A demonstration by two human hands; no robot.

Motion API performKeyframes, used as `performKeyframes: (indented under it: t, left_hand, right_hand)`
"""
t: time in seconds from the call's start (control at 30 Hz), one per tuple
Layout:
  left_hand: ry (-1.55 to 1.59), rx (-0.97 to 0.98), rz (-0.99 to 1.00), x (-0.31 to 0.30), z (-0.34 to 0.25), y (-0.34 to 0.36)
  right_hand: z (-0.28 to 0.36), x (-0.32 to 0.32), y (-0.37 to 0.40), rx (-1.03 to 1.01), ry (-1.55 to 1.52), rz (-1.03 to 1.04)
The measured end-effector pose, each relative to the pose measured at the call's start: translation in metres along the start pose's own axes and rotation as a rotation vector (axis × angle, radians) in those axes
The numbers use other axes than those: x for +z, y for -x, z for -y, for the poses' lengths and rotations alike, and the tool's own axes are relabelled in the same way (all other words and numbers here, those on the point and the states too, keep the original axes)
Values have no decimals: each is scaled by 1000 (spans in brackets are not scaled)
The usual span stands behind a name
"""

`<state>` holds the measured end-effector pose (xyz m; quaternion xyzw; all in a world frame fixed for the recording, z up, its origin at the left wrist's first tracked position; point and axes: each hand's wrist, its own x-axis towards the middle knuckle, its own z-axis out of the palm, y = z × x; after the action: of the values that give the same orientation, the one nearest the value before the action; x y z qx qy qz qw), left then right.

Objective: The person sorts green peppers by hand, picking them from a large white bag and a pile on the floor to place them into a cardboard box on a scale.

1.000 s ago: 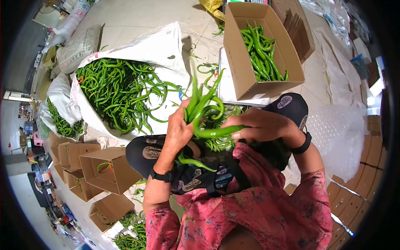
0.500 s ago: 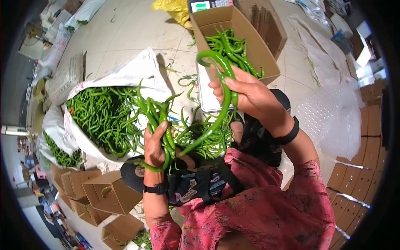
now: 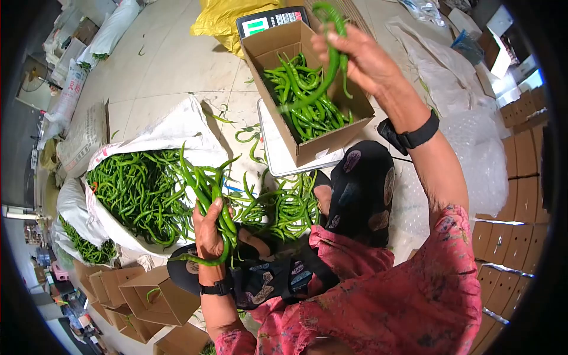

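Observation:
My right hand (image 3: 362,59) is raised over the right side of an open cardboard box (image 3: 269,47), closed on long green chili peppers (image 3: 329,80) that curl above and below the fingers. Inside the box lies a heap of green chilies (image 3: 307,112). The box stands on a scale platform (image 3: 272,157). Lower down, my left hand (image 3: 208,228) is wrapped round a bunch of green chilies (image 3: 207,192), beside a white sack (image 3: 177,133) that lies open and full of chilies (image 3: 139,189). More loose chilies (image 3: 284,210) are piled on the floor between my legs.
The scale's display (image 3: 257,25) is behind the box, next to a yellow bag (image 3: 219,26). Bubble wrap (image 3: 473,160) and stacked cartons (image 3: 523,189) are at the right. Opened cardboard boxes (image 3: 171,296) and another chili sack (image 3: 74,204) stand at the left.
My right hand has moved up and away from my body with its chilies, from in front of the box to over it. My left hand keeps its bunch. The view has shifted.

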<state>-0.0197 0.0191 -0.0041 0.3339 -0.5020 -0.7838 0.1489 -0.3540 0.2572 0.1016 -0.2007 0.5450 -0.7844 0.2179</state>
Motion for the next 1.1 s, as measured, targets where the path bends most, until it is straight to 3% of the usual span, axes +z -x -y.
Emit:
performKeyframes:
  t: [0.03, 0.07, 0.13, 0.23, 0.33, 0.37, 0.4, 0.47, 0.5, 0.67, 0.73, 0.77, 0.8, 0.87, 1.0, 1.07, 1.1]
  left_hand:
    - [-26, -16, -6, 1, 1, -2]
    - [-26, -19, -5, 2, 2, -3]
    - [-47, -59, -20, 9, 0, -2]
    - [-76, -65, -24, 12, 1, -5]
    - [-101, -85, -1, 14, 1, -8]
    - [-110, -96, -6, 16, 1, -9]
    - [-120, -108, -14, 18, 1, -9]
    - [-122, -120, -28, 27, -4, -8]
    - [-129, -119, -21, 30, -5, -8]
    - [-121, -117, -15, 38, -7, -8]
    - [-123, -131, -11, 37, -7, -9]
    - [-132, -145, -1, 34, -6, -9]
    - [-138, -160, 8, 32, -5, -10]
    - [-148, -174, -3, 34, -5, -9]
    - [-115, -156, -2, 39, -6, -6]
    - [-109, -180, 7, 37, -5, -7]
    - [-96, -166, -3, 38, -7, -5]
  right_hand:
    - [-15, -13, -5, 103, 48, 94]
    - [-17, -1, 3, 227, 152, 2]
    - [-49, -36, -9, 429, 527, 120]
    - [-82, -68, -15, 465, 684, -11]
    - [-94, -81, -14, 404, 788, 40]
    - [-88, -80, -16, 353, 1018, 96]
    - [-87, -77, -20, 363, 1019, 96]
    - [-82, -64, -30, 377, 497, -123]
    - [-74, -52, -33, 410, 455, -230]
    - [-106, -62, -45, 419, 517, -226]
    - [-124, -79, -33, -125, 1459, 135]
    - [-88, -42, -24, 280, 1609, 298]
    - [-89, -37, -16, 284, 1613, 302]
    - [-91, -31, -7, 3, 1658, 673]
    - [-131, -17, -1, -34, 1456, 861]
    - [-131, 0, -7, 355, 1622, 1084]
    - [-122, 1, -6, 376, 1642, 1102]
